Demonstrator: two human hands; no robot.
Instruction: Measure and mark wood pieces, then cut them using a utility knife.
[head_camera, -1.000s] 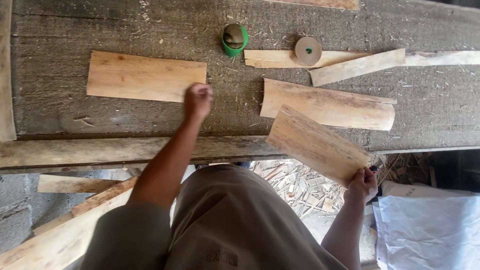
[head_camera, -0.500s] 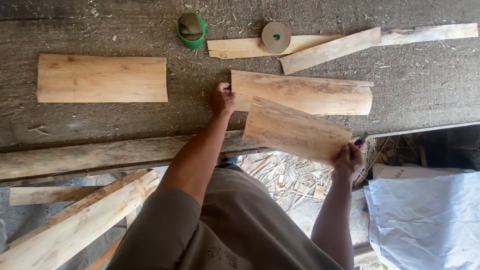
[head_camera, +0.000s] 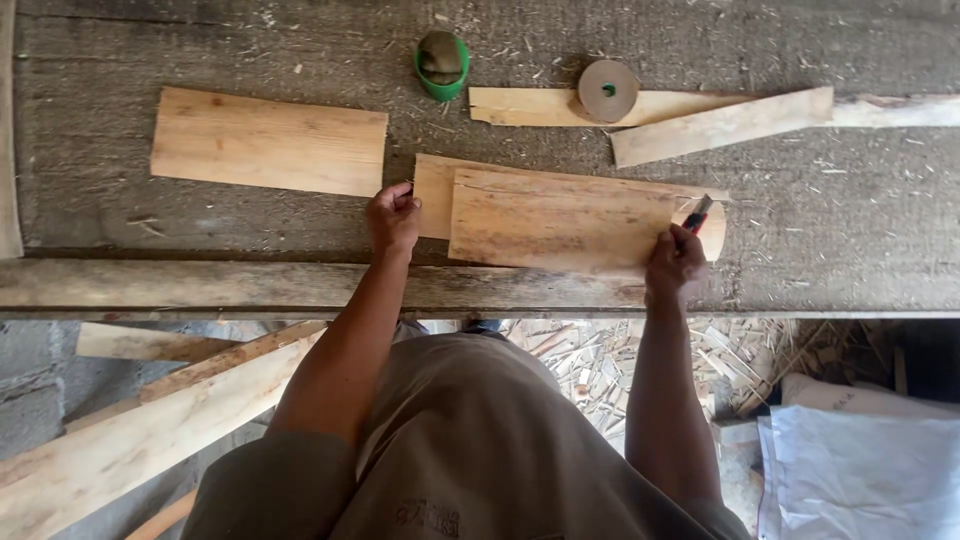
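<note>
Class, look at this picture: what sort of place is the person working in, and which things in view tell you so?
Probably a rough woodworking shop. A worn plank workbench carries thin wooden sheets, wood scraps and shavings litter the floor, and the right hand holds a small red-handled tool.
</note>
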